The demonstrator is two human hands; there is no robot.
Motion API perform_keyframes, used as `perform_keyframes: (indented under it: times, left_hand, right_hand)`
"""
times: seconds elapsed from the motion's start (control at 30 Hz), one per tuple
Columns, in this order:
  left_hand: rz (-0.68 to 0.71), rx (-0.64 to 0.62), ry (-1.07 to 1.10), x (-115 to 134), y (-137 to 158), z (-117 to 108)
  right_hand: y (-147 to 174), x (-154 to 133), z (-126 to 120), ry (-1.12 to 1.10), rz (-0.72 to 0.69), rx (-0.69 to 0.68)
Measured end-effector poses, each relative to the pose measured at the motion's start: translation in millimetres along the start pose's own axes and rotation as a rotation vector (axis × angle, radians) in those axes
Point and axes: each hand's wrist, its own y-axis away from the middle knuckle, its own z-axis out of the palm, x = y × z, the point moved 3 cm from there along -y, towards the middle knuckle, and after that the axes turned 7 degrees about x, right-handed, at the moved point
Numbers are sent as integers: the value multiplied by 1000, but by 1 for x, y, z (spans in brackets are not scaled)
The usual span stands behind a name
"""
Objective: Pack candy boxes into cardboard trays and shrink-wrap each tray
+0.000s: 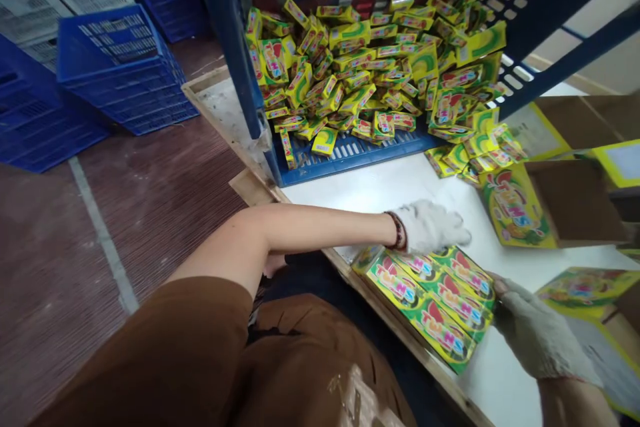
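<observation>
A block of small yellow-green printed boxes [440,307] lies face up in neat rows at the near edge of the white tabletop [370,187]. My left hand [433,227], in a white glove, is over the far side of the block with its fingers stretched out to the right; it is slightly blurred and no held item shows. At the block's right end, my gloved right hand [535,327] grips the boxes by their side, its fingertips partly hidden.
A tipped blue crate [345,163] spills a heap of similar small boxes [360,73] onto the table. Open printed cartons [515,207] stand at the right. A wooden rim [400,323] edges the table. More blue crates [125,73] stand on the floor at left.
</observation>
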Motion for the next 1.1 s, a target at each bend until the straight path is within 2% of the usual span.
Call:
perform_keyframes:
  times: [0.07, 0.13, 0.17, 0.23, 0.33, 0.47, 0.6, 0.7, 0.77, 0.8, 0.83, 0.9, 0.97, 1.0, 1.07, 1.1]
  left_hand:
    - [208, -37, -60, 26, -1, 15]
    - [337, 22, -148, 44, 4, 28]
    - [357, 66, -188, 48, 7, 31]
    - [375, 109, -238, 51, 10, 36]
    - [388, 88, -296, 51, 4, 38]
    - [357, 34, -342, 60, -7, 43]
    - [369, 8, -367, 66, -9, 48]
    - [393, 5, -411, 67, -10, 47]
    - [420, 11, -445, 67, -11, 46]
    - [436, 16, -461, 66, -12, 46]
    - [453, 24, -477, 66, -14, 46]
    - [482, 48, -500, 64, -16, 48]
    - [505, 77, -509, 61, -19, 51]
    - [513, 88, -511, 60, -20, 52]
    - [525, 101, -516, 58, -20, 54]
    - [528, 106, -522, 57, -20, 54]
  right_hand:
    - [8, -8, 2, -216, 103, 59]
    - [21, -17, 7, -309, 106, 59]
    - [29, -19, 10, -321, 81, 48]
    - [48, -18, 14, -306, 58, 35]
    - [80, 0, 21, -254, 79, 36]
    - [118, 27, 37, -381, 163, 28]
    - [136, 35, 56, -555, 176, 54]
    - [142, 37, 58, -445, 73, 58]
    - [141, 47, 40, -255, -35, 121]
    - [140, 57, 22, -173, -77, 212]
    - [138, 69, -2, -108, -101, 351]
    - [137, 100, -63, -26, -76, 738]
    - [141, 135, -124, 19, 31, 1149]
    - [141, 151, -148, 3, 111, 1263]
    - [132, 176, -179, -47, 170, 1276]
    - [126, 185, -187, -83, 178, 1237]
